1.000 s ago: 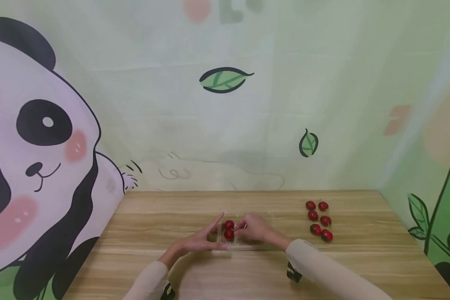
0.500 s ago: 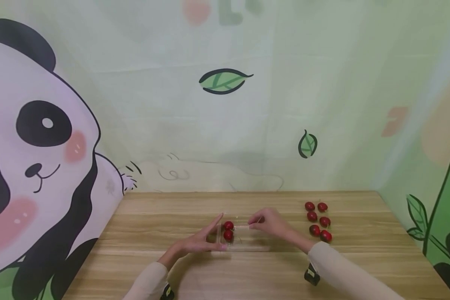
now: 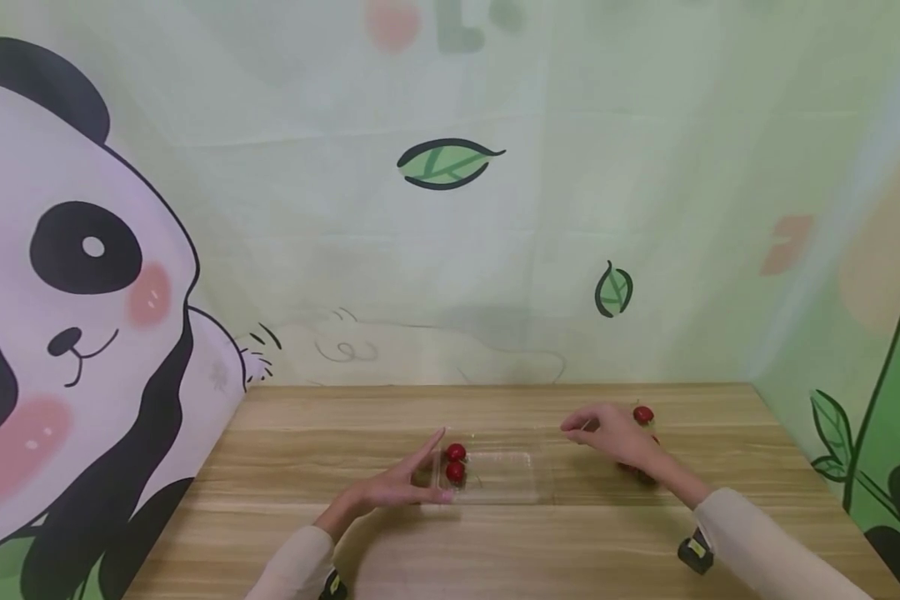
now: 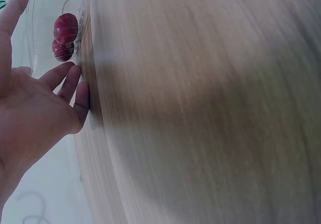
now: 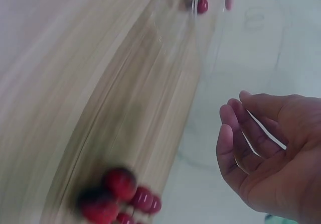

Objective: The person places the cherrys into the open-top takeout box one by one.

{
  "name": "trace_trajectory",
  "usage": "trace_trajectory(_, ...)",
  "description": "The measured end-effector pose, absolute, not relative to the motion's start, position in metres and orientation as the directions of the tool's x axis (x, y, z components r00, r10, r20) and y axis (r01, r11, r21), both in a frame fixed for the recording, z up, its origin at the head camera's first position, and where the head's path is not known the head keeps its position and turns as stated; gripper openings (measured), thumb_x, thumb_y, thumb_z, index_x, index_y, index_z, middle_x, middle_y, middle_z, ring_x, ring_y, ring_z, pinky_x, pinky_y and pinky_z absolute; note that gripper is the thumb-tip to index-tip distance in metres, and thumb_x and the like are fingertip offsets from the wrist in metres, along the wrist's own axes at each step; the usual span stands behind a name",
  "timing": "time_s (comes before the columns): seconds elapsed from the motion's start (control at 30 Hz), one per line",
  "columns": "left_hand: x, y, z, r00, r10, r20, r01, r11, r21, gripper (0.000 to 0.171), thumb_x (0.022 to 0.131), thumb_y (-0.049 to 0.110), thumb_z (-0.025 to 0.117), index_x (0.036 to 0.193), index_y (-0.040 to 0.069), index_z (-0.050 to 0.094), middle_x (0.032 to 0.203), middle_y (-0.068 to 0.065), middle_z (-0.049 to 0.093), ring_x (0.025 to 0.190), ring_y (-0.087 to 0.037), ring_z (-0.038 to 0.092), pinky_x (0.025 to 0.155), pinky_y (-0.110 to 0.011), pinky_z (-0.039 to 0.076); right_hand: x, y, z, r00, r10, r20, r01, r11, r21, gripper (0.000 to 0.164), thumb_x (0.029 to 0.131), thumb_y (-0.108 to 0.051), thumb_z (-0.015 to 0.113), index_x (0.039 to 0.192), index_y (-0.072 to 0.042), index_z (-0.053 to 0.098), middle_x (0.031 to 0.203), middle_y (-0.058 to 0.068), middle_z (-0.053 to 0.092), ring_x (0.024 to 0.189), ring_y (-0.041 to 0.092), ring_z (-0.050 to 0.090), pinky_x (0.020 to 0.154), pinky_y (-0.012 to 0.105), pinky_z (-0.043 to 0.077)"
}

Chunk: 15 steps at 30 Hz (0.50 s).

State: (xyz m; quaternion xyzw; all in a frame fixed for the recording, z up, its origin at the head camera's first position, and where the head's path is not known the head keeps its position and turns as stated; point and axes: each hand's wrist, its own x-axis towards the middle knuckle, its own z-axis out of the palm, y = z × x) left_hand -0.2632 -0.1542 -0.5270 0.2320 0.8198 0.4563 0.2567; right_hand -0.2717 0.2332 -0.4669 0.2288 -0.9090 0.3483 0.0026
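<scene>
Near the centre of the head view, a clear plastic box (image 3: 502,479) lies on the wooden worktop (image 3: 420,554). Two cherries (image 3: 455,472) sit inside it, one behind the other against its left end; the rest of its floor shows bare. The left wrist view shows a thin stem curving above the nearer one.

The left hand (image 3: 393,483) is spread, its thumb and a finger straddling that left end. It probably steadies the box, since such light plastic would slide easily. A faint clear edge shows behind the box; whether it is a lid, I cannot tell.

The right hand (image 3: 607,432) is over the right part of the worktop, fingers loosely curved and thumb near their tips, with nothing seen between them. Partly hidden behind it lie loose cherries (image 3: 643,414), several more of which show at the lower left of the right wrist view. Keeping these outside the box, to its right, seems to put them within that hand's easy reach.
</scene>
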Motion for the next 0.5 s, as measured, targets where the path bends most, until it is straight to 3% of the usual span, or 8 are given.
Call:
trace_trajectory(0.13, -0.263, -0.154, -0.528, -0.764, 0.612, -0.204, 0.151, 0.477, 0.866, 0.110, 0.089, 0.047, 0.076, 0.166, 0.031, -0.002, 0.169, -0.023, 0.018, 0.155, -0.046, 0.020, 0.119, -0.074, 0.017, -0.267, 0.261, -0.469, -0.905, -0.382, 0.187, -0.410, 0.669, -0.620, 0.011, 0.092, -0.005, 0.073, 0.100, 0.001, 0.079, 0.095, 0.012, 0.079, 0.083, 0.017, 0.072, 0.072, 0.023, 0.058)
trace_trajectory(0.33, -0.265, -0.156, -0.531, -0.764, 0.610, -0.208, 0.153, 0.484, 0.861, 0.112, 0.089, 0.049, 0.076, 0.166, 0.027, -0.002, 0.170, -0.023, 0.016, 0.156, -0.046, 0.019, 0.119, -0.075, 0.017, -0.256, 0.296, -0.468, -0.932, -0.341, 0.123, -0.337, 0.688, -0.643, 0.012, 0.091, -0.002, 0.072, 0.100, 0.005, 0.076, 0.093, 0.015, 0.077, 0.074, 0.017, 0.068, 0.062, 0.019, 0.054)
trace_trajectory(0.5, -0.264, -0.154, -0.529, -0.761, 0.615, -0.207, 0.159, 0.486, 0.859, 0.112, 0.089, 0.048, 0.076, 0.166, 0.026, -0.002, 0.170, -0.023, 0.017, 0.156, -0.045, 0.020, 0.120, -0.074, 0.018, -0.253, 0.322, -0.473, -0.930, -0.346, 0.124, -0.347, 0.717, -0.605, 0.012, 0.089, 0.001, 0.073, 0.099, 0.008, 0.076, 0.093, 0.019, 0.078, 0.076, 0.016, 0.070, 0.066, 0.019, 0.056)
